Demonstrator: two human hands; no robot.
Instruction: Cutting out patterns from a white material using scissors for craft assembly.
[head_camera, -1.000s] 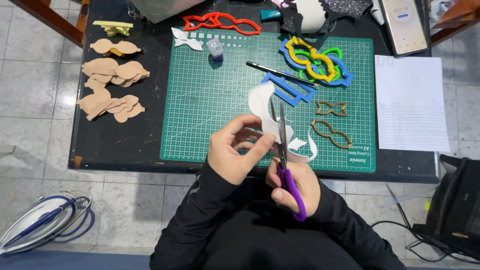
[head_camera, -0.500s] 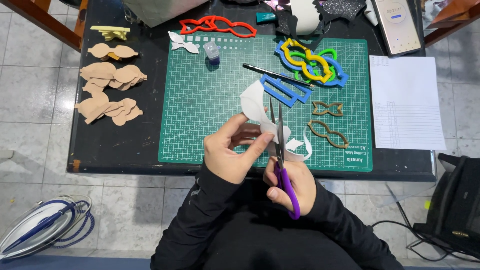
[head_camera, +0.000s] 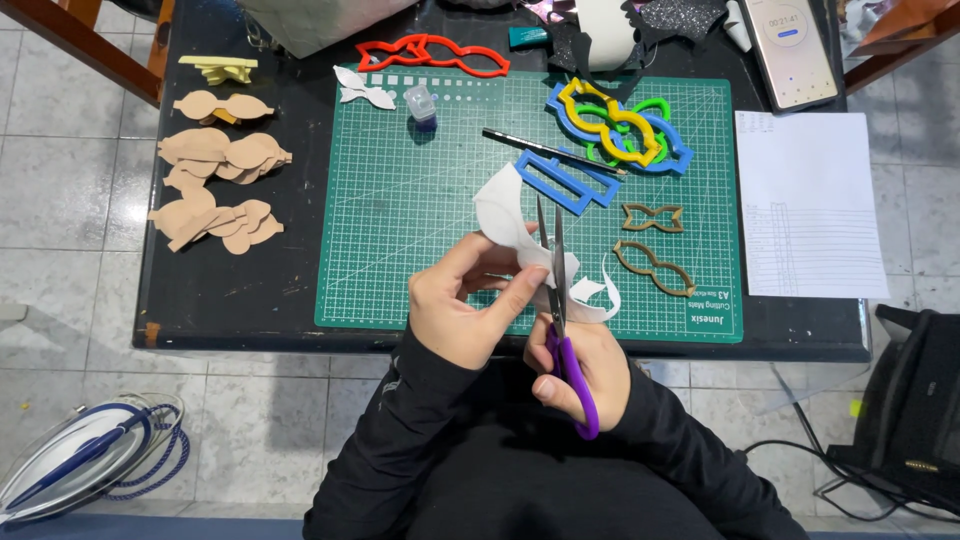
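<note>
At the counter's (head_camera: 250, 300) near edge, the left hand (head_camera: 462, 312) pinches a curved white sheet (head_camera: 505, 222); the right hand (head_camera: 585, 368) grips purple-handled scissors (head_camera: 562, 330) over the gridded green mat (head_camera: 420, 240).

Seen from above: long black sleeves reaching to both wrists, fabric creased at the elbows. Left hand (head_camera: 462, 312) and right hand (head_camera: 585, 368) bare, ungloved.

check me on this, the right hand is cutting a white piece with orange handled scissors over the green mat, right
Not quite. In the head view the scissors have purple handles, not orange. The rest holds: the right hand cuts the white piece, which the left hand steadies, over the green mat.
</note>
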